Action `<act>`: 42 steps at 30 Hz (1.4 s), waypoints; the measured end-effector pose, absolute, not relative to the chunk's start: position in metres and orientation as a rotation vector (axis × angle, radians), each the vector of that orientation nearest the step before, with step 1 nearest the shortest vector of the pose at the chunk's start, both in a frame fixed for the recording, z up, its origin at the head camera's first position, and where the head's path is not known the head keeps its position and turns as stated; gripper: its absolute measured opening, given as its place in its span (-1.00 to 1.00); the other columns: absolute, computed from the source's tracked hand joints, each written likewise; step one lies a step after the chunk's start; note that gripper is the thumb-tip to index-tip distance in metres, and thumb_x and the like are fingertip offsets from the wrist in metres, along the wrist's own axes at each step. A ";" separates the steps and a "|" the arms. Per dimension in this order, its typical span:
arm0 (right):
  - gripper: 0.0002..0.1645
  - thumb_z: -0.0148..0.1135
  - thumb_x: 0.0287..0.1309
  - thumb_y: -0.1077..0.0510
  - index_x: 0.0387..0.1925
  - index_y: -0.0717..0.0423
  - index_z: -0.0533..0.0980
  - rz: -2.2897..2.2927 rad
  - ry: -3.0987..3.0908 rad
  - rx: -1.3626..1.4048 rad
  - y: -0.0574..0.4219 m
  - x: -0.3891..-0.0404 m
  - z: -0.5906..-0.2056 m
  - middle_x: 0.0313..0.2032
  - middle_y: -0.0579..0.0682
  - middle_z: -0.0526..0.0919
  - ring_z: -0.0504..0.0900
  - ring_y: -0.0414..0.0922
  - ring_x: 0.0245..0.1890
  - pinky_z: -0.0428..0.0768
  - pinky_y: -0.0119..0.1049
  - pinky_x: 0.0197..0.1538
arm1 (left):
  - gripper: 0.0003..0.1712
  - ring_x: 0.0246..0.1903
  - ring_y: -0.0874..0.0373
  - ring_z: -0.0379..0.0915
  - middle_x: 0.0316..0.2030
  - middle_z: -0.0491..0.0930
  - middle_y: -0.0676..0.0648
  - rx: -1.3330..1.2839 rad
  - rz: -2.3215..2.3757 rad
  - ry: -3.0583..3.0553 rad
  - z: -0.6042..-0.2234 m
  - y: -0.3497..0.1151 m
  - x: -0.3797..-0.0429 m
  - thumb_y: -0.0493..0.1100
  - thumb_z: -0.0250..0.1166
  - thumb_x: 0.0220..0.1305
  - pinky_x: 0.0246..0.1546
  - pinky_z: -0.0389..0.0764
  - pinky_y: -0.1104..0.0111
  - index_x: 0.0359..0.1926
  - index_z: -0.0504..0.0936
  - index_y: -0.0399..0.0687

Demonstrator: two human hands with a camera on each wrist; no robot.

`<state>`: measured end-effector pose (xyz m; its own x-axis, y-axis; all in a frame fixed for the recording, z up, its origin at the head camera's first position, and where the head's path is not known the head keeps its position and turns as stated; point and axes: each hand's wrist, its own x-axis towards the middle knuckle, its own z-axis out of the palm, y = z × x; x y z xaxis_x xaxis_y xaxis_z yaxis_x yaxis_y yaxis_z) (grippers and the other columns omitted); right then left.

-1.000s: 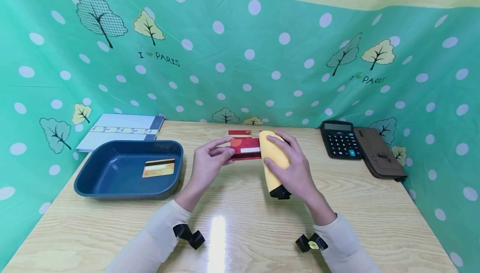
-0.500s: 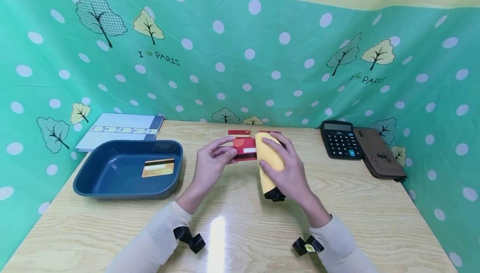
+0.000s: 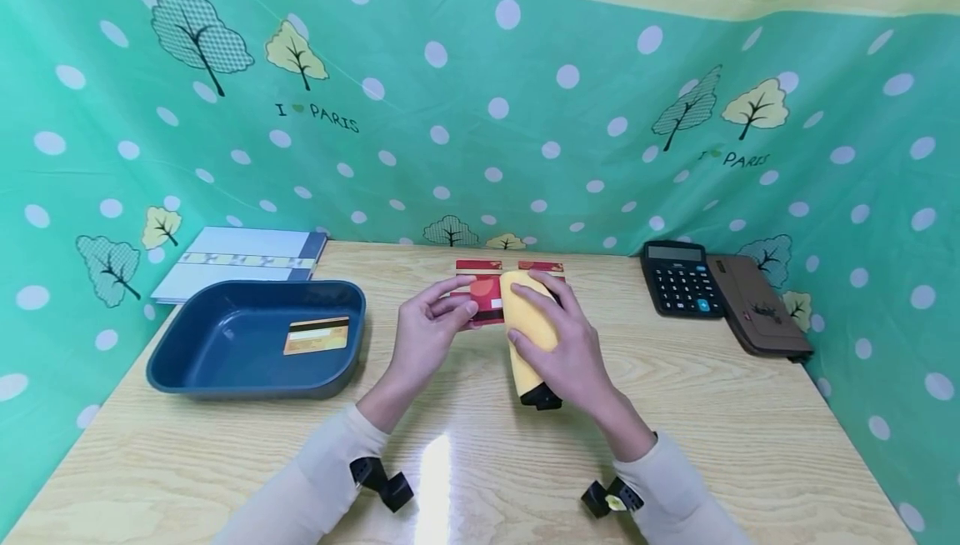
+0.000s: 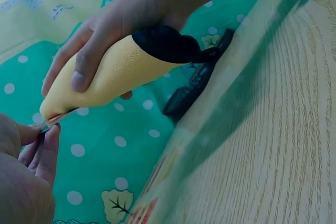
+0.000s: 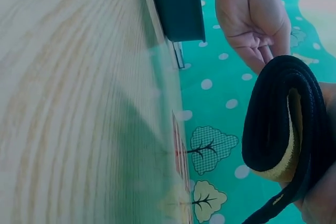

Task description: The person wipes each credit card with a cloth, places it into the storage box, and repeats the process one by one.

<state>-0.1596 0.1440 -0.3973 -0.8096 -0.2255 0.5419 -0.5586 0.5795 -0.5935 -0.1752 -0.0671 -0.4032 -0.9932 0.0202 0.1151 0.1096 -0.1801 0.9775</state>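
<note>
My left hand (image 3: 426, 324) pinches a red bank card (image 3: 486, 293) by its left end, thumb against fingertips. The card has a white strip and a dark stripe, and its right end is hidden by a folded yellow cloth (image 3: 527, 320). My right hand (image 3: 566, 349) grips this cloth, thumb on the near face and fingers over the far one. In the left wrist view the cloth (image 4: 118, 74) hangs above the table, its tip right at the left fingertips. The right wrist view shows its rolled layers with black edging (image 5: 265, 124).
On the left stands a blue basin (image 3: 255, 388) with an orange card (image 3: 317, 335) inside. Behind it lies a white-blue notebook (image 3: 240, 245). Red cards (image 3: 478, 265) lie beyond my hands. At the back right are a black calculator (image 3: 682, 278) and a brown wallet (image 3: 761, 312).
My right hand has moved left with the cloth, which now covers more of the red card. My left hand has shifted slightly right. A red card behind the cloth has come into view.
</note>
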 end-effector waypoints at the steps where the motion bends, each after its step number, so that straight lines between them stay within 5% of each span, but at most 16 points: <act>1: -0.29 0.54 0.11 0.17 0.31 -0.20 0.56 1.106 -2.402 0.633 0.144 -0.159 -0.398 0.43 -0.06 0.41 0.65 -0.04 0.12 0.58 -0.33 -0.25 | -0.60 -0.28 0.15 0.79 -0.15 0.76 -0.34 -0.157 -2.357 -1.983 -0.403 -0.067 -0.175 -0.40 0.35 0.35 -0.12 0.83 0.28 0.18 0.67 -0.14; 13: -0.28 0.55 0.08 0.16 0.30 -0.22 0.57 1.068 -2.408 0.646 0.143 -0.158 -0.398 0.42 -0.08 0.42 0.67 -0.05 0.08 0.55 -0.31 -0.24 | -0.57 -0.10 0.01 0.79 -0.14 0.79 -0.28 -0.117 -2.176 -2.116 -0.405 -0.065 -0.175 -0.35 0.42 0.30 -0.07 0.80 0.40 0.18 0.70 -0.07; 25: -0.28 0.57 0.08 0.14 0.30 -0.23 0.57 1.052 -2.455 0.656 0.141 -0.157 -0.401 0.42 -0.06 0.42 0.66 -0.04 0.07 0.59 -0.29 -0.20 | -0.58 -0.17 -0.04 0.81 -0.18 0.80 -0.29 -0.055 -2.171 -2.128 -0.405 -0.065 -0.176 -0.38 0.45 0.23 -0.22 0.82 0.37 0.12 0.73 -0.05; 42: -0.25 0.57 0.08 0.13 0.32 -0.24 0.55 1.145 -2.455 0.726 0.138 -0.153 -0.400 0.47 -0.06 0.36 0.64 -0.07 0.02 0.55 -0.37 -0.23 | -0.57 -0.22 0.18 0.80 -0.17 0.79 -0.27 -0.125 -2.422 -2.015 -0.402 -0.061 -0.173 -0.43 0.37 0.30 -0.12 0.83 0.26 0.19 0.64 -0.20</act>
